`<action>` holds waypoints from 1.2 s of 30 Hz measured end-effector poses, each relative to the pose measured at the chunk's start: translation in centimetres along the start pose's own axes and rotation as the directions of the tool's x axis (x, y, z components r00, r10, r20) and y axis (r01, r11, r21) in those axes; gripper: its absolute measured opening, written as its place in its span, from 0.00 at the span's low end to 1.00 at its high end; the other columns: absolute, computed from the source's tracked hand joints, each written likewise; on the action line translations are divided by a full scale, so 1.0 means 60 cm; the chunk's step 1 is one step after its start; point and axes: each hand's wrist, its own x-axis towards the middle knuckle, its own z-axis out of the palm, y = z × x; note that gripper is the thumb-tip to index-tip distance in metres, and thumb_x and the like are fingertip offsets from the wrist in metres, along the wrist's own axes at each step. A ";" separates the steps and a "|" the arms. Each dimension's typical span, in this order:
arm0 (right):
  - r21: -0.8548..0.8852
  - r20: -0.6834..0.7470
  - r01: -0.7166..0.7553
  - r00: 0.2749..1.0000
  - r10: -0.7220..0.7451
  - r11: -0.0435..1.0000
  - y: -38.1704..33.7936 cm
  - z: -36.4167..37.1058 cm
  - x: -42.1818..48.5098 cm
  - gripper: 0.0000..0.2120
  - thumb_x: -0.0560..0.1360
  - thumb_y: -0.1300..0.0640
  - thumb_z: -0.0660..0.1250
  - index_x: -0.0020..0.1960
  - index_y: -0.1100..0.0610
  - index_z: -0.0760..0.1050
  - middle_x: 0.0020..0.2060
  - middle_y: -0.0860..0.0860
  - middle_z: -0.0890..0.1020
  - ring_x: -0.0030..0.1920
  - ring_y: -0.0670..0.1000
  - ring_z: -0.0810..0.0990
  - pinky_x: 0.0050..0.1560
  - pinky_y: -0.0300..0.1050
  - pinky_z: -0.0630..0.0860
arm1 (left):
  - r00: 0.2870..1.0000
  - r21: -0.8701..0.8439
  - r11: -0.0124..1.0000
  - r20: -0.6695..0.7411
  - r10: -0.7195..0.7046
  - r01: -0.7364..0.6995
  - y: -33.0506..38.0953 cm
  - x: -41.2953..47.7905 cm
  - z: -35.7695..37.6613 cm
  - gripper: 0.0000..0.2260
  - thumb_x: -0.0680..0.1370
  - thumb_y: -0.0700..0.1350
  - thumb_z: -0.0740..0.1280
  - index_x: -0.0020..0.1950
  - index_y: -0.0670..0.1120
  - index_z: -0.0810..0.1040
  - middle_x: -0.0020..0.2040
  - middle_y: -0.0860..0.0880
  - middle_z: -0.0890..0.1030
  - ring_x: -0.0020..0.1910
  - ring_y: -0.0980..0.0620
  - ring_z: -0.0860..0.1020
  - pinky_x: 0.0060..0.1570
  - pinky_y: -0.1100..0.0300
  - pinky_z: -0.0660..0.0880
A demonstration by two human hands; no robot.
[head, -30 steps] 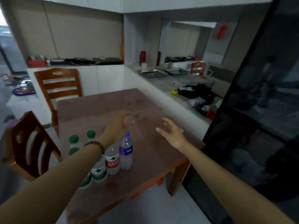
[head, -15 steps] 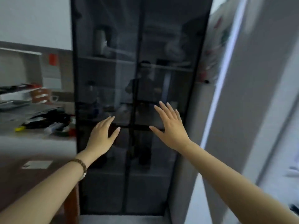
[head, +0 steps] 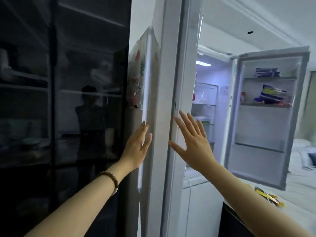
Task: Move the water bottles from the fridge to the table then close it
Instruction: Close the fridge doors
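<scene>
The white fridge (head: 203,93) stands with both doors swung out and its lit shelves showing. Its near left door (head: 171,82) is seen edge-on in front of me. The right door (head: 266,120) hangs wide, with blue and yellow packets on its racks. My left hand (head: 136,147), with a bead bracelet at the wrist, is empty with fingers apart, raised at the left door's outer face. My right hand (head: 191,142) is empty and spread just in front of that door's edge. No water bottle or table is in view.
A tall dark glass-fronted cabinet (head: 59,108) fills the left side and reflects a person. Magnets (head: 136,79) dot the fridge door's outer face. A white surface (head: 301,190) at lower right carries yellow packets (head: 268,196). A dark box edge (head: 230,219) sits below my right forearm.
The view has swung right, from the table with its bottles, past the dark cabinet, to the fridge. Both empty hands have stayed raised and now sit at the left door's edge.
</scene>
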 end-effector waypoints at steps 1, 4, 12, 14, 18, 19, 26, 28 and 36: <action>0.010 0.029 -0.004 1.000 0.003 1.000 0.019 0.004 -0.005 0.35 0.75 0.35 0.51 0.75 0.45 0.41 0.75 0.42 0.42 0.76 0.45 0.38 0.74 0.46 0.35 | 1.000 -0.030 0.999 -0.006 -0.015 0.015 0.009 0.006 0.015 0.28 0.75 0.67 0.43 0.73 0.62 0.47 0.77 0.57 0.50 0.73 0.62 0.49 0.70 0.58 0.48; 0.063 0.114 -0.014 0.993 0.007 0.998 0.056 0.020 -0.019 0.35 0.75 0.34 0.51 0.74 0.43 0.39 0.74 0.40 0.41 0.75 0.43 0.36 0.74 0.45 0.35 | 0.997 -0.139 0.989 -0.038 -0.063 0.057 0.025 0.012 0.047 0.28 0.68 0.74 0.40 0.67 0.71 0.41 0.72 0.63 0.48 0.69 0.63 0.48 0.67 0.58 0.49; 0.283 0.114 -0.124 0.989 0.095 0.951 0.112 0.056 -0.041 0.33 0.74 0.35 0.54 0.72 0.35 0.38 0.75 0.38 0.41 0.75 0.40 0.39 0.72 0.39 0.39 | 0.999 -0.080 0.996 -0.020 0.050 -0.051 0.027 0.049 0.117 0.26 0.73 0.69 0.41 0.71 0.70 0.41 0.73 0.69 0.43 0.73 0.65 0.46 0.72 0.55 0.50; 0.389 0.135 -0.204 0.977 0.163 0.898 0.134 0.057 -0.040 0.34 0.74 0.36 0.56 0.71 0.33 0.39 0.76 0.40 0.42 0.75 0.40 0.42 0.72 0.41 0.44 | 0.995 -0.019 0.995 0.002 0.096 -0.096 0.036 0.068 0.144 0.25 0.74 0.68 0.40 0.71 0.70 0.40 0.74 0.67 0.42 0.74 0.65 0.44 0.73 0.53 0.49; 0.592 0.184 -0.327 0.945 0.272 0.736 0.194 0.067 -0.033 0.34 0.72 0.36 0.59 0.71 0.33 0.43 0.76 0.38 0.43 0.75 0.38 0.43 0.72 0.42 0.49 | 0.985 0.060 0.984 0.054 0.164 -0.168 0.057 0.114 0.206 0.22 0.76 0.64 0.41 0.70 0.71 0.41 0.76 0.62 0.43 0.75 0.60 0.43 0.74 0.50 0.49; 0.615 0.186 -0.341 0.939 0.290 0.711 0.212 0.072 -0.032 0.34 0.73 0.36 0.59 0.72 0.34 0.43 0.75 0.37 0.43 0.75 0.37 0.43 0.72 0.42 0.48 | 0.983 0.085 0.981 0.065 0.172 -0.177 0.060 0.127 0.222 0.22 0.77 0.63 0.42 0.71 0.70 0.42 0.76 0.62 0.43 0.75 0.59 0.43 0.74 0.50 0.48; 0.671 0.207 -0.425 0.894 0.397 0.608 0.344 0.133 -0.010 0.40 0.74 0.41 0.63 0.76 0.44 0.42 0.76 0.39 0.48 0.76 0.41 0.48 0.75 0.45 0.49 | 0.996 0.216 0.973 0.059 0.064 -0.076 0.029 0.196 0.319 0.24 0.79 0.60 0.44 0.73 0.65 0.40 0.76 0.60 0.38 0.75 0.57 0.40 0.74 0.51 0.41; 0.689 0.223 -0.458 0.871 0.438 0.561 0.375 0.152 0.001 0.42 0.72 0.40 0.65 0.76 0.43 0.42 0.76 0.40 0.48 0.76 0.43 0.50 0.72 0.42 0.51 | 0.996 0.277 0.958 0.062 0.064 -0.079 0.005 0.219 0.345 0.24 0.77 0.62 0.41 0.73 0.64 0.38 0.74 0.60 0.36 0.74 0.57 0.37 0.73 0.52 0.37; 0.790 0.170 -0.416 0.854 0.491 0.450 0.504 0.261 0.062 0.45 0.69 0.44 0.70 0.76 0.43 0.45 0.75 0.41 0.58 0.71 0.44 0.63 0.70 0.47 0.66 | 0.984 0.362 0.931 -0.145 0.102 -0.044 -0.102 0.354 0.447 0.26 0.77 0.63 0.42 0.71 0.65 0.33 0.73 0.56 0.29 0.73 0.54 0.31 0.71 0.50 0.32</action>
